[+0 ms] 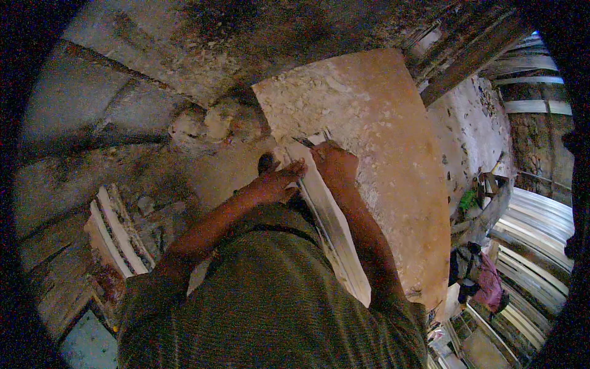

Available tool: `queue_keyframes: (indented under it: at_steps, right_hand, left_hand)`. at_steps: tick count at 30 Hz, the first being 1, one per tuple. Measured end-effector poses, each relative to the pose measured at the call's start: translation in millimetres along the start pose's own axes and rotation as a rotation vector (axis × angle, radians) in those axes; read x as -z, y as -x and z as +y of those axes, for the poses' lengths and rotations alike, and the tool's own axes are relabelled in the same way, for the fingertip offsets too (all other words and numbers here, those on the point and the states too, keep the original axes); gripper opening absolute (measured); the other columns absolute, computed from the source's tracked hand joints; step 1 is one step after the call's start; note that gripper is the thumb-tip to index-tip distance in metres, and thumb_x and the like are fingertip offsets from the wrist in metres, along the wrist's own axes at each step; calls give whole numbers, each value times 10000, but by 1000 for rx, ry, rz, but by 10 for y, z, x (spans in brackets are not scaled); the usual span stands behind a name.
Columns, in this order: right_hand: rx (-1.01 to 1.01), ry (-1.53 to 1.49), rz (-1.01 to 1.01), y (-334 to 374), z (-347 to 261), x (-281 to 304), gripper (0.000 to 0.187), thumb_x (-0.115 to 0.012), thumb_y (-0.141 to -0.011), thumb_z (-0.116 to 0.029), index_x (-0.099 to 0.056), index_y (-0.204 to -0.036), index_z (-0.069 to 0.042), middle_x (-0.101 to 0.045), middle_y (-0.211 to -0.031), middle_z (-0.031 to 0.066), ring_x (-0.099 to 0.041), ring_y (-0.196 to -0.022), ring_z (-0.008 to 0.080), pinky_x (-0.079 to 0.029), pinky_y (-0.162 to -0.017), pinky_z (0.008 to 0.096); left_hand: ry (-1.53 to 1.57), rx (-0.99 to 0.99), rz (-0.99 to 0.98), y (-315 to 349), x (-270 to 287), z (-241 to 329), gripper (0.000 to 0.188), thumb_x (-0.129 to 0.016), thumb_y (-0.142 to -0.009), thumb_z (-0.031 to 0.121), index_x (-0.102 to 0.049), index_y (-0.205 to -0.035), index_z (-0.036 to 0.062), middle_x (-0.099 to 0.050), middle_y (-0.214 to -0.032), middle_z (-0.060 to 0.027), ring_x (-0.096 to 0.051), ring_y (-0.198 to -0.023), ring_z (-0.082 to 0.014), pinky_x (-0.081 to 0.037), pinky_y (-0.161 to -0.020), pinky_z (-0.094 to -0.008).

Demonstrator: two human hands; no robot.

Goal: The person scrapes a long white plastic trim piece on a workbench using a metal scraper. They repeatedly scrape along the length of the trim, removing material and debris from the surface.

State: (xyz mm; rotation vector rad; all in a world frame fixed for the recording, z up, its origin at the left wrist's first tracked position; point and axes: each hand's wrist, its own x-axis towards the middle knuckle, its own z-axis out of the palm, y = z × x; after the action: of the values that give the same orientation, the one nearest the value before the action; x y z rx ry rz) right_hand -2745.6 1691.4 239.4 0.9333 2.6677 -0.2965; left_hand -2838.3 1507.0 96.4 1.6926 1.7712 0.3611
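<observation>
A long, pale moulded strip (pixel 326 215), which looks like wood, runs from near my body away to the far end by my hands. My left hand (pixel 279 181) is closed on its left edge near the far end, fingers over the top. On the other side, my right hand (pixel 335 163) is closed around a thin dark pointed tool (pixel 303 141); whether it is a knife or a chisel is too blurred to tell. The tool's tip points left, over the strip's far end. Under the right forearm lies a wide brown board (pixel 399 184).
Pale shavings or crumbs (pixel 313 92) cover the board's far left part. Several pale strips (pixel 114 237) are stacked at the left. A wooden beam (pixel 467 55) slants across the far right. A person in a pink garment (pixel 488 283) is at the right, by light slats (pixel 534 221).
</observation>
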Motion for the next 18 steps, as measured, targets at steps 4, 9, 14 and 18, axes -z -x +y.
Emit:
queue_keyframes:
  at_steps: [4,9,14,18]
  right_hand:
    - [65,-98,244,73,30,91,251,-662,-892,-418,-776,-938,-199,-742,-937,61,-725,-770,278,-555,-686,436]
    - [29,78,92,88,144,211,196,-654,-902,-349,-775,-950,-202,-741,-970,55,-728,-794,281,-566,-698,422]
    - [-73,-4,72,22,193,47,216,-657,-901,-370,-769,-975,-201,-737,-992,74,-726,-804,308,-564,-701,440]
    - [2,-29,100,47,216,-14,243,-672,-894,-387,-760,-1002,-188,-740,-979,63,-724,-799,313,-559,-713,459]
  left_hand:
    - [-19,-6,-41,-5,20,9,704,-511,-1017,313,-166,-1610,154,-115,-1688,-92,-202,-1537,-268,-227,-1188,-626]
    - [-39,8,-51,-35,-8,-23,692,-494,-1026,342,-168,-1609,165,-107,-1691,-69,-191,-1541,-251,-203,-1195,-634]
    - [-72,0,-76,-52,-44,-81,691,-491,-1030,361,-160,-1613,194,-99,-1693,-57,-186,-1542,-252,-212,-1193,-634]
    - [-15,-32,-37,-86,-90,-153,711,-506,-1024,356,-139,-1618,215,-101,-1693,-53,-187,-1542,-257,-220,-1190,-636]
